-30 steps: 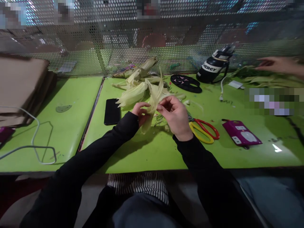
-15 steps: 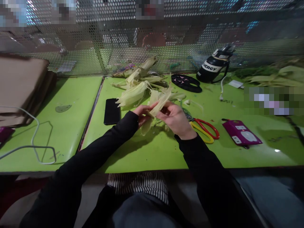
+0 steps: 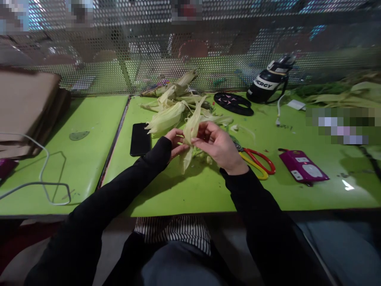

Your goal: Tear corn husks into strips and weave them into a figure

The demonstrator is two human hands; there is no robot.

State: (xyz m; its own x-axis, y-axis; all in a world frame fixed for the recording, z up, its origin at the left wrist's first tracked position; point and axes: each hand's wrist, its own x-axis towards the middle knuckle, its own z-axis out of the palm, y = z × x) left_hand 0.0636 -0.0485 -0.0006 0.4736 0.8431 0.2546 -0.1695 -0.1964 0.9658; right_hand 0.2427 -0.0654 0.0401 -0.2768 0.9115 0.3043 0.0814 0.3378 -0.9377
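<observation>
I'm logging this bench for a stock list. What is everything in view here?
husk: one, pale yellow, between both hands
husk pile: one, pale green-yellow, behind the hands
phone: one, black, flat, left of the hands
scissors: one pair, red and yellow handles, beside the right hand
power strip: one, purple, right of the scissors
cable: one, white, left table
cardboard: one stack, brown, far left
tables: two, green, side by side
left hand: black sleeve, pinching the husk
right hand: black sleeve, pinching the husk

Pale yellow-green husk [image 3: 190,127]; lime-green table [image 3: 184,190]; red-and-yellow scissors [image 3: 257,161].
</observation>
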